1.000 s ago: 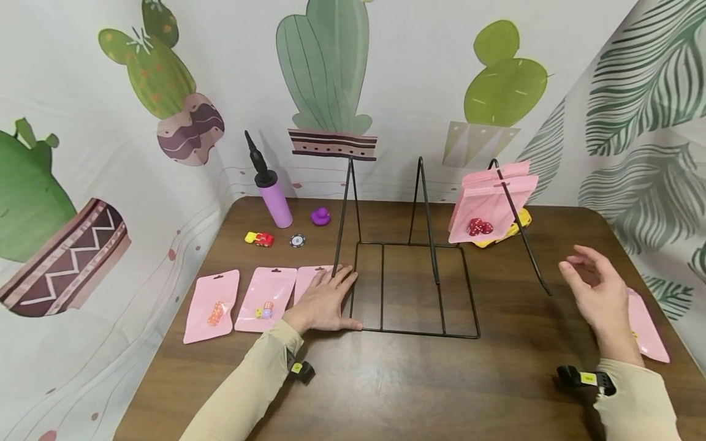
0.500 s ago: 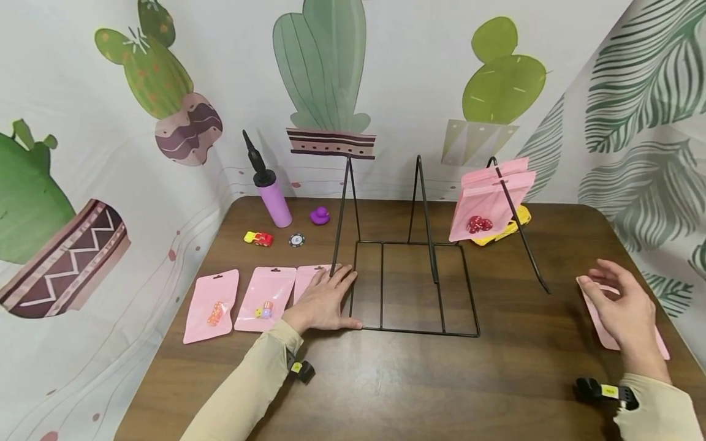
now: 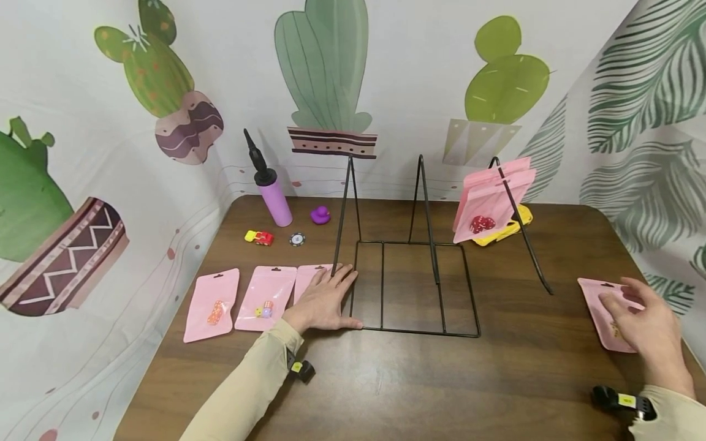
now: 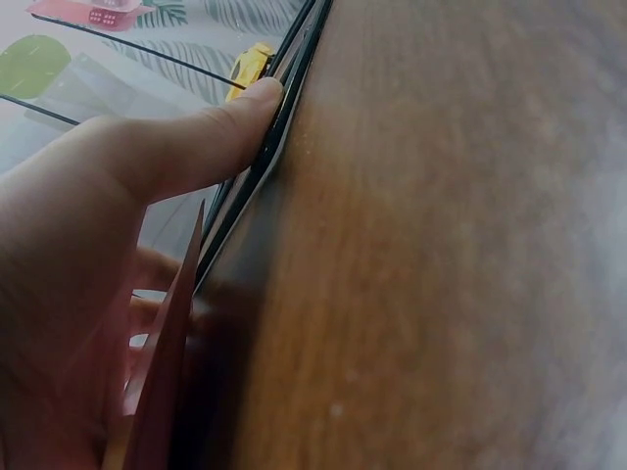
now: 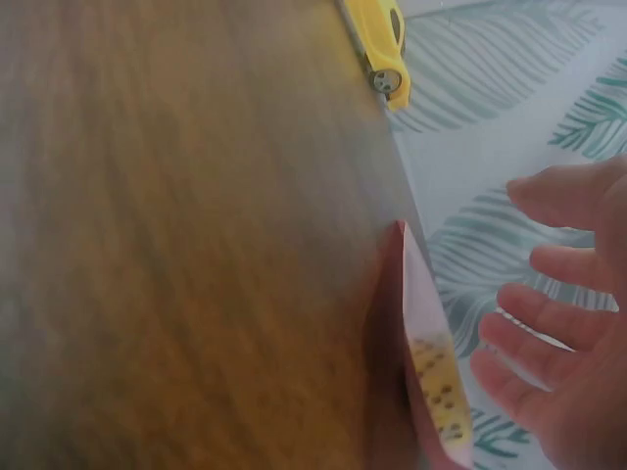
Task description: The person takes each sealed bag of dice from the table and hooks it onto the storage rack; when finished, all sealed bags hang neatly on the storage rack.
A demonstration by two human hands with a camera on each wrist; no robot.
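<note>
Far left on the brown surface [image 3: 386,380] lie two pink pouches side by side: one [image 3: 212,304] with something orange inside, the next [image 3: 266,298] with small coloured dice. A third pouch [image 3: 306,280] lies just beside them, partly under the left hand [image 3: 325,300]. That hand rests flat, fingers straight and spread, its palm on the surface and its fingertips at the near left corner of a black wire rack [image 3: 413,288]; in the left wrist view the thumb [image 4: 196,142] lies against the rack's wire base. It grips nothing.

Behind, near the wall, stand a purple pump [image 3: 271,193] with a black nozzle, a small red and yellow toy car [image 3: 260,237], a round chip [image 3: 297,239] and a purple duck [image 3: 320,215].

The rack has a flat rectangular base and upright wire dividers. On its rightmost slanted wire hang pink pouches [image 3: 491,202], the front one holding red dice, with a yellow toy [image 3: 504,229] on the surface behind them.

Near the right edge a pink pouch [image 3: 601,309] lies flat, well apart from the rack. The right hand [image 3: 645,324] is over it, fingers loosely bent and apart (the head view suggests the fingertips touch the pouch, but I cannot tell for sure). In the right wrist view the fingers [image 5: 549,323] are spread just beside the pouch [image 5: 431,372], not curled round it, and yellow spotted dice show inside.
</note>
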